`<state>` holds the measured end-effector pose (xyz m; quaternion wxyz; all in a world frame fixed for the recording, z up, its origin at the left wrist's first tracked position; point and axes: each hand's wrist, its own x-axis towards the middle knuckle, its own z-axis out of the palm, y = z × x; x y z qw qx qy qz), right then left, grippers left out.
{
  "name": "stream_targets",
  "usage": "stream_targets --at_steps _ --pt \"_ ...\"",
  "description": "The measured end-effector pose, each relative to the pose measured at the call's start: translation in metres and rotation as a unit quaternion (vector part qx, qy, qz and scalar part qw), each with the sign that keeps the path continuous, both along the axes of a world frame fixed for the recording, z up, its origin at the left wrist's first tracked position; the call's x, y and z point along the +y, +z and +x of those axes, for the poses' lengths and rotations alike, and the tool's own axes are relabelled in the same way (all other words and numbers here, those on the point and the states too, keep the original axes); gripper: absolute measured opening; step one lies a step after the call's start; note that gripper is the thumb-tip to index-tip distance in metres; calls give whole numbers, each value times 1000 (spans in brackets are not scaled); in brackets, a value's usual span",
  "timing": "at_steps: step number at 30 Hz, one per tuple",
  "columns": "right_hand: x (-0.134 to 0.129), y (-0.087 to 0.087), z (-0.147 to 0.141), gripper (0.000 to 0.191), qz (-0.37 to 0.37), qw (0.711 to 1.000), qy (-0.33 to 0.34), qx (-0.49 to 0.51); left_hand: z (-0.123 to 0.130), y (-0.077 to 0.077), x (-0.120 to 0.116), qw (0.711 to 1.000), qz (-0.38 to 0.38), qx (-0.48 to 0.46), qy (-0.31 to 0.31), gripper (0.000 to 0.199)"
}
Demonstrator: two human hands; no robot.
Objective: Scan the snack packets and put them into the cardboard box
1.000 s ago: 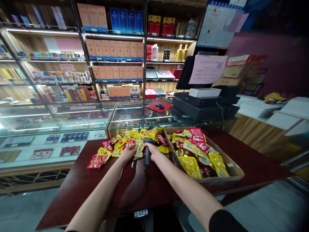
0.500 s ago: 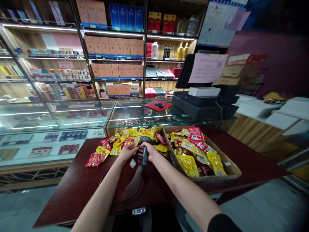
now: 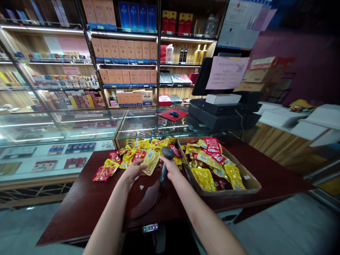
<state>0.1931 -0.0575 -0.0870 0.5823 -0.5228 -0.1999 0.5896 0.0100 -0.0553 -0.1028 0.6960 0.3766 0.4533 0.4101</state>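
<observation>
My left hand [image 3: 134, 169] pinches the edge of a yellow snack packet [image 3: 151, 162], raised over the dark red table with its pale barcode side showing. My right hand [image 3: 170, 168] is wrapped round the handle of a black barcode scanner [image 3: 164, 166]. The scanner's head is up and its cable trails down onto the table. Right beside the packet is the scanner; some of the right fingers are hidden behind it. A loose pile of red and yellow snack packets [image 3: 127, 156] lies behind and left of my hands.
An open cardboard box [image 3: 255, 189] of similar packets stands at right on the table [image 3: 87, 209]. Behind are a glass display case [image 3: 124, 122], a mouse [image 3: 174, 114] on a red pad and a monitor [image 3: 203, 76]. Shelves of boxed goods line the back wall.
The left hand now lifts a yellow packet from the pile, barcode side visible. My right hand has shifted slightly right with the scanner, whose head has tilted to the right.
</observation>
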Motion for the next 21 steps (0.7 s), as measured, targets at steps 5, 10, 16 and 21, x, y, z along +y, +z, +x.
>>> stream_targets --at_steps 5,10,16,21 --pt "-2 -2 3 19 -9 1000 7 -8 5 2 -11 998 -17 2 -63 44" --pt "-13 -2 -9 23 -2 999 45 20 17 2 -13 993 -41 -94 53 39" --pt "-15 -13 -26 22 6 999 27 44 34 -1 -17 980 -49 -150 125 27" --pt "-1 -14 -7 15 48 992 -4 -119 12 2 -13 994 -53 -82 57 42"
